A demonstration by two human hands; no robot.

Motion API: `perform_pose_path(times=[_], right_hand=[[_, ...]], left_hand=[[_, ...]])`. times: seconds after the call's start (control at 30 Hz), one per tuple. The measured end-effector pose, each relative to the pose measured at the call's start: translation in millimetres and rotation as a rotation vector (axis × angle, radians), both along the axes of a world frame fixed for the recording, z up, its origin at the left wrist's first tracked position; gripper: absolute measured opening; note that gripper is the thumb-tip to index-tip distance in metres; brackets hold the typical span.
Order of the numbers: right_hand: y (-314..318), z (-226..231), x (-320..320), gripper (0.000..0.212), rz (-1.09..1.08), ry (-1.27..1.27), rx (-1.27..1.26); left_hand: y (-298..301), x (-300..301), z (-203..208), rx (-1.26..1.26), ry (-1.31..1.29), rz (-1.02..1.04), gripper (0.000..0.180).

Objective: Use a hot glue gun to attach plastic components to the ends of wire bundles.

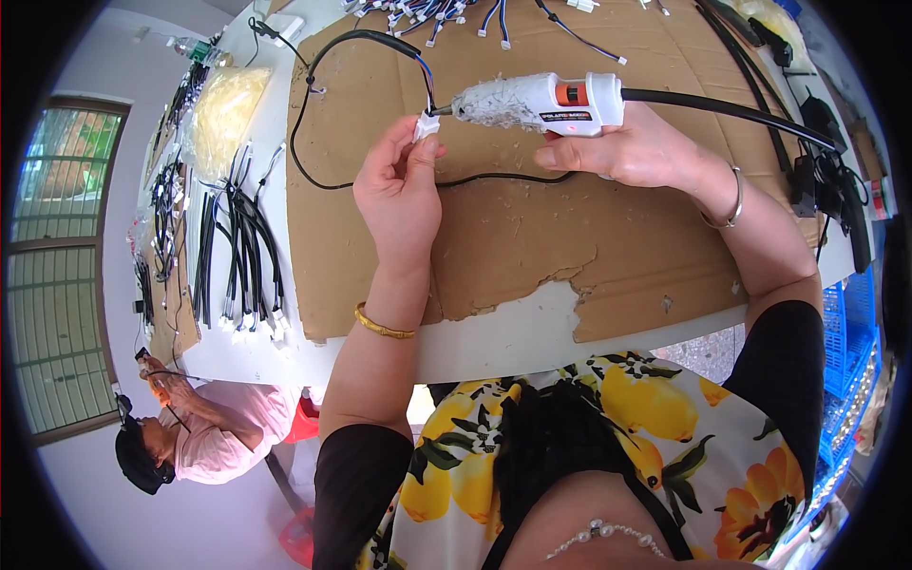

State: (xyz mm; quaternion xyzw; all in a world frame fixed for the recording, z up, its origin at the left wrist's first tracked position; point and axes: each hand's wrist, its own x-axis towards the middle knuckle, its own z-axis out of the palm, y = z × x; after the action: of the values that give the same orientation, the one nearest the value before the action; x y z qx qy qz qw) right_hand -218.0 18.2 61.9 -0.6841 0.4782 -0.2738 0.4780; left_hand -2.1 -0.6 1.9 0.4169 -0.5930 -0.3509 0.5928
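Item under work: a small white plastic connector (427,126), standing at the fingertips of the left grip (399,185), whose thumb and fingers are pinched together on it with no visible gap. Dark and blue wires (427,81) rise from the connector's upper end, above the left grip, into a black-sheathed cable (366,36) arching up and leftward. The right grip (622,152) is wrapped around the handle of a white plastic hot-glue gun (570,103) with an orange insert and a roughly wrapped front. The gun's nozzle points left, its tip at the connector's wire end just above the left grip; whether they touch cannot be told. A thick black rod-like line (722,103) extends rightward from the gun's rear, above the right grip. A thin black cord (296,142) loops left of the left grip and passes below both. Beneath both grips lies a torn brown cardboard sheet (513,242) on a white table (484,347). Left of the left grip: a bundle of black cables with white ends (247,247) and, higher, a clear plastic bag with pale yellow contents (226,119). Far lower left, a person in a pink top (233,437).
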Motion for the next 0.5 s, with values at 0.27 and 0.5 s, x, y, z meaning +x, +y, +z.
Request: perform_pose_path(times=[0.27,0.5], right_hand=[[-1.3,-3.4,-1.3,0.024,-0.027,0.0,-0.028],[-0.9,-2.6,-1.7,0.025,-0.018,0.004,-0.037]], left_hand=[[0.4,-1.0,0.5,-0.004,0.044,0.002,0.017],[0.4,0.2,1.9,-0.003,-0.02,-0.015,0.021]])
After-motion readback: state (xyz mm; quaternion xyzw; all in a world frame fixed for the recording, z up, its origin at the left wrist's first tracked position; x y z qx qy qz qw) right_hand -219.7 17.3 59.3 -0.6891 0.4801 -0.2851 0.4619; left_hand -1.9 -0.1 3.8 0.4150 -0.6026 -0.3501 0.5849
